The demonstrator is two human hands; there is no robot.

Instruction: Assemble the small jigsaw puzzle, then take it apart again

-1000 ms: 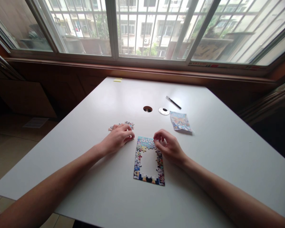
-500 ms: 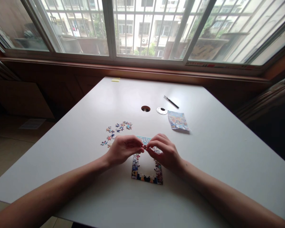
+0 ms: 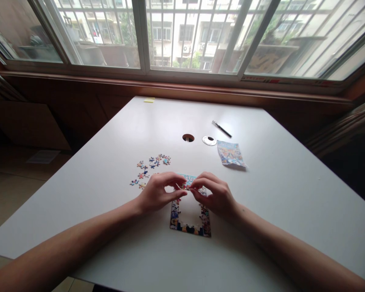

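A partly assembled jigsaw puzzle [image 3: 206, 225] lies on the white table, its border joined around a bare middle. Over its upper part my right hand [image 3: 217, 192] pinches a small jigsaw piece, mostly hidden by the fingertips. Facing it from the other side, my left hand [image 3: 159, 192] has its thumb and fingers apart, with a gap between them, close to the right fingertips. Both hands cover parts of the puzzle's upper corners. Loose jigsaw pieces [image 3: 143, 174] are scattered just beyond the left hand.
A picture sheet [image 3: 231, 153] lies at the right, beyond my right hand. Behind it are a pen [image 3: 222, 129] and a round metal cover [image 3: 209, 140]. A cable hole [image 3: 188, 138] opens in the table [image 3: 109, 162]. Yellow strips [image 3: 149, 100] mark the far edge.
My left thumb and fingers have parted from the small piece that both hands held between them. The right hand keeps its pinch. The whole view has shifted slightly.
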